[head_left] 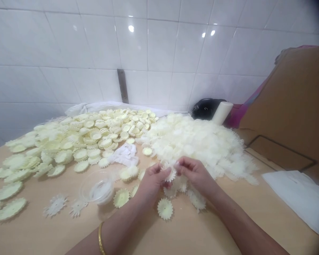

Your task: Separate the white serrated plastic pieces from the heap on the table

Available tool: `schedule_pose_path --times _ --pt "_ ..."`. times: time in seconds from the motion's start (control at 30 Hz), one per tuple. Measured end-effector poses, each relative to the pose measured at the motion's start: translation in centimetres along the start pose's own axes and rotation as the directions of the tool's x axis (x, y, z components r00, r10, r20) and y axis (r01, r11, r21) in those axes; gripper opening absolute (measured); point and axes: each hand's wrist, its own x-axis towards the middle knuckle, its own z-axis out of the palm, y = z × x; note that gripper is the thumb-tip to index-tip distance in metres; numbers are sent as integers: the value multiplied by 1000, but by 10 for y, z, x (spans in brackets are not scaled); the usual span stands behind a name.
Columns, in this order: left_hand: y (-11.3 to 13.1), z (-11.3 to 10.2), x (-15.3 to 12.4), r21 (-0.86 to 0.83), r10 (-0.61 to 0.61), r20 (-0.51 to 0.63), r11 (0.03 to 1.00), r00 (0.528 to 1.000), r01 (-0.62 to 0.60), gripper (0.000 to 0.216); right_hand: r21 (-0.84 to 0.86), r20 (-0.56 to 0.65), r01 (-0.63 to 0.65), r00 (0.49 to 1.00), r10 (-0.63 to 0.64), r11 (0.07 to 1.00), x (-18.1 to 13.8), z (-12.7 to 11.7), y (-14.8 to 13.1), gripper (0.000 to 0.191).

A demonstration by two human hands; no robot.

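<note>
Between my two hands is a small white scalloped flower-shaped disc. My left hand pinches it from the left, thumb on top. The fingertips of my right hand are closed at its upper right edge. Just below lie a pale yellow flower disc and several thin white petal pieces, flat on the table. Left of my left hand, another yellow disc rests beside a clear plastic tub with something white in it.
A large heap of pale yellow discs covers the back left of the table. Thin white pieces are piled behind my hands. A crumpled white cloth, a white roll, a cardboard box and a white sheet are around.
</note>
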Motion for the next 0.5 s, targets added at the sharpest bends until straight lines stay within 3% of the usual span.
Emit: schedule_pose_path --times 0.07,0.2,0.27,0.33,0.4,0.43,0.5 --pt "0 0 0 11 -22 2 1000 1000 21 22 -32 -37 9 999 -10 999 0 -1 0 24" --pt "0 2 -1 48 -56 21 997 998 54 20 -93 1 45 999 -45 995 -2 2 -1 24" --pt "0 2 -2 80 -71 8 994 997 71 18 -171 -96 63 992 -80 983 -1 2 1 26" --pt "-1 1 -2 95 -71 -25 993 997 73 19 -265 -300 56 944 -137 963 1 -3 5 27" --pt "-2 -2 -1 95 -70 -72 993 995 76 23 -345 -483 21 853 -197 938 4 -12 11 29" --pt "-2 -3 0 92 -77 -100 992 992 86 24 -383 -526 1 822 -219 924 5 -17 14 29" --pt "-3 -4 0 93 -91 -138 990 986 104 26 -463 -527 -17 810 -259 886 8 -24 18 25"
